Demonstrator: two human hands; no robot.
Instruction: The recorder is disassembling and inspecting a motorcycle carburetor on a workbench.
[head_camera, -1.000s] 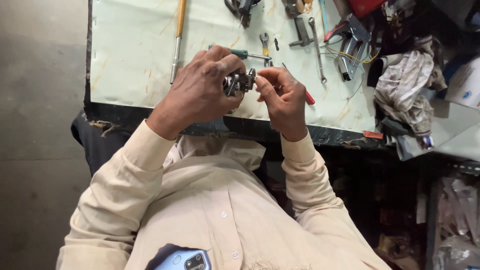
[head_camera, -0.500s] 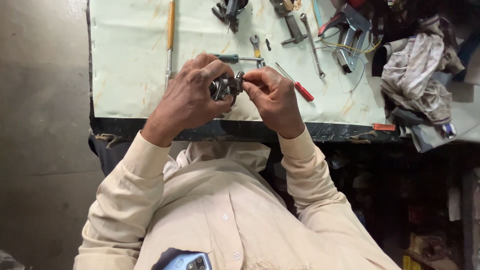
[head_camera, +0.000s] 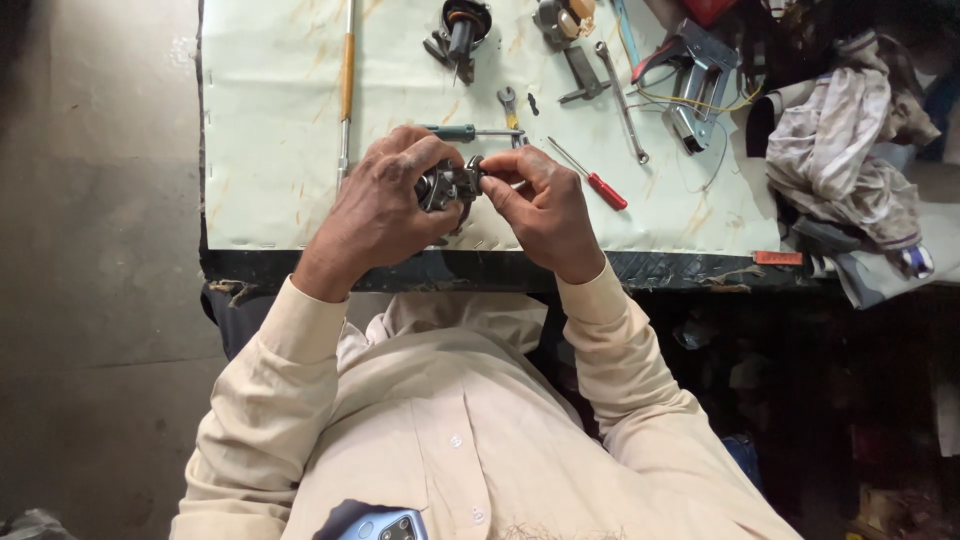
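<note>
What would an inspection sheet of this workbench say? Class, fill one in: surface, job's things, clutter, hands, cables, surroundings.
Surface: pale green mat with orange stains on a dark bench.
Job's things: small grey metal mechanical part, held above the mat's near edge.
Clutter: red-handled screwdriver, teal-handled screwdriver, long steel spanner, wooden-handled rod, crumpled pale rag.
Hands: left hand cups the part; right hand pinches its right side.
Cables: thin yellow wire by a grey metal bracket.
Surroundings: grey concrete floor.
</note>
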